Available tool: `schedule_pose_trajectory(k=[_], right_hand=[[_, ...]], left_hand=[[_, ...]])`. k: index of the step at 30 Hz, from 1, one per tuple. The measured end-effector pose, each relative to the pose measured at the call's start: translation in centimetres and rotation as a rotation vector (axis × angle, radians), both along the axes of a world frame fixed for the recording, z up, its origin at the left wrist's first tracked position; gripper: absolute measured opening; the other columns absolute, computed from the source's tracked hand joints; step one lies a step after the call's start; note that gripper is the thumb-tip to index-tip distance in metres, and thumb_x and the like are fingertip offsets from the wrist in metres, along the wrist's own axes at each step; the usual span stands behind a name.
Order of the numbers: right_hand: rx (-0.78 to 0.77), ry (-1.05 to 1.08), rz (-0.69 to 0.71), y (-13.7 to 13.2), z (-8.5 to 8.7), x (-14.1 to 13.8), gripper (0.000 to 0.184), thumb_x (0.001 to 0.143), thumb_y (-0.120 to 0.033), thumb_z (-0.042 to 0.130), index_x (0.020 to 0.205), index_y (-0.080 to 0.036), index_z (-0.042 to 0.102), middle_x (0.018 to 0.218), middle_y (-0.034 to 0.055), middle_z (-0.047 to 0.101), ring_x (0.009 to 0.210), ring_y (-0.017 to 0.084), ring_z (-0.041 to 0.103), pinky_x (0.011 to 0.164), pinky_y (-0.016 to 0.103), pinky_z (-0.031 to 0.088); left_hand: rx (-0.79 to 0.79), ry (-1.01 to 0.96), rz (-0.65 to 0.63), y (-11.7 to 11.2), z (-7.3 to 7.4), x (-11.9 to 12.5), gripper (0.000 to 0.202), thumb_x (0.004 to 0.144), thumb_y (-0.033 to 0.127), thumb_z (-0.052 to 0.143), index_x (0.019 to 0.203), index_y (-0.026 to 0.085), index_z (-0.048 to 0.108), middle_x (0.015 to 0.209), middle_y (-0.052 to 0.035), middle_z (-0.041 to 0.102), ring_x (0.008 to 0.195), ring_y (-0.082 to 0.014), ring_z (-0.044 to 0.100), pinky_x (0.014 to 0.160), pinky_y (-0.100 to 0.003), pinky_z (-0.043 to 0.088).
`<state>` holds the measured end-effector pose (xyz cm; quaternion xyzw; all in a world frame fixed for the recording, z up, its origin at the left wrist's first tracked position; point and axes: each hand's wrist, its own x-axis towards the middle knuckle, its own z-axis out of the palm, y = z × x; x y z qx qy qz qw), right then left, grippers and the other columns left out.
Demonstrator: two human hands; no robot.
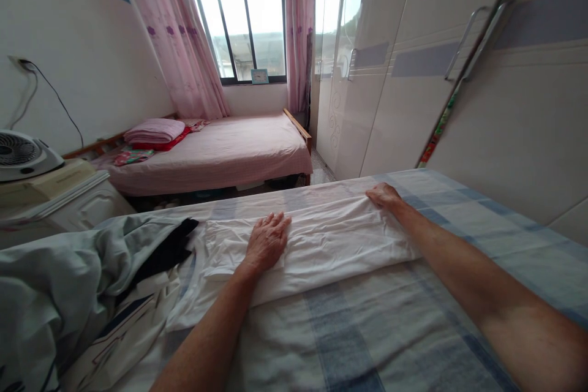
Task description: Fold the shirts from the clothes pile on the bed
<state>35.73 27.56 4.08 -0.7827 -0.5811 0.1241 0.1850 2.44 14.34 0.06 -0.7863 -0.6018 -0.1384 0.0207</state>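
A white garment (331, 245), probably a shirt, lies folded into a long strip across the bed in front of me. My left hand (269, 239) rests flat on its left half, fingers stretched out. At the far right corner of the strip, my right hand (383, 195) pinches the edge of the cloth between thumb and fingers. Wrinkles run along the fabric between both hands. The strip's left end spreads out loosely towards the other clothes.
The garment lies on a blue-and-white checked bedsheet (340, 337). Grey-green clothing (87, 275), a black cloth (169, 248) and a printed white garment (133, 331) are heaped at left. Beyond stand a pink-covered bed (239, 147), a fan (22, 153) and a wardrobe (390, 104).
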Motion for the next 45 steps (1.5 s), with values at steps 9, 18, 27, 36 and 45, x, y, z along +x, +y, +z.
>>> schedule_pose_trajectory(k=[9,18,27,36,45], right_hand=[[-0.018,-0.215,-0.029,-1.2,0.7,-2.4,0.038,0.083,-0.030,0.045,0.109,-0.010,0.065,0.120,0.0193,0.060,0.114,0.032,0.051,0.092,0.046,0.039],[0.120,-0.420,0.692,-7.9,-3.9,-8.9,0.067,0.092,-0.054,0.021,0.144,-0.015,0.033,0.151,0.0085,0.028,0.139,0.022,0.022,0.113,0.042,0.013],[-0.018,-0.541,0.358,-5.6,-3.9,-1.2,0.070,0.090,-0.051,0.015,0.144,-0.010,0.032,0.152,0.0101,0.025,0.139,0.026,0.023,0.111,0.048,0.018],[0.167,-0.646,0.587,-10.0,-5.2,-3.4,0.054,0.093,-0.037,0.018,0.137,-0.019,0.045,0.150,0.0089,0.031,0.138,0.026,0.024,0.107,0.051,0.024],[0.136,-0.560,0.495,-11.3,-4.7,-4.3,0.057,0.093,-0.039,0.021,0.141,-0.013,0.037,0.148,0.0110,0.034,0.136,0.026,0.029,0.108,0.046,0.024]], left_hand=[[-0.037,0.021,0.015,-0.2,0.4,0.2,0.044,0.089,0.024,0.039,0.131,0.026,0.051,0.143,-0.0036,0.044,0.132,-0.0230,0.038,0.108,-0.042,0.028],[-0.029,0.022,0.000,-0.2,0.5,0.1,0.043,0.090,0.024,0.037,0.131,0.026,0.050,0.143,-0.0033,0.043,0.132,-0.0227,0.038,0.108,-0.042,0.028],[-0.025,-0.013,0.008,-0.5,0.8,0.4,0.039,0.089,0.028,0.038,0.126,0.028,0.052,0.141,-0.0024,0.046,0.128,-0.0215,0.042,0.105,-0.042,0.030],[-0.039,-0.029,0.260,-5.8,3.4,-3.9,0.037,0.089,0.037,0.043,0.123,0.026,0.054,0.140,-0.0056,0.046,0.129,-0.0225,0.039,0.107,-0.042,0.029],[-0.079,-0.028,0.667,-10.7,4.2,-10.8,0.026,0.087,0.027,0.044,0.094,0.010,0.063,0.093,-0.0168,0.066,0.091,-0.0248,0.064,0.081,-0.032,0.048]])
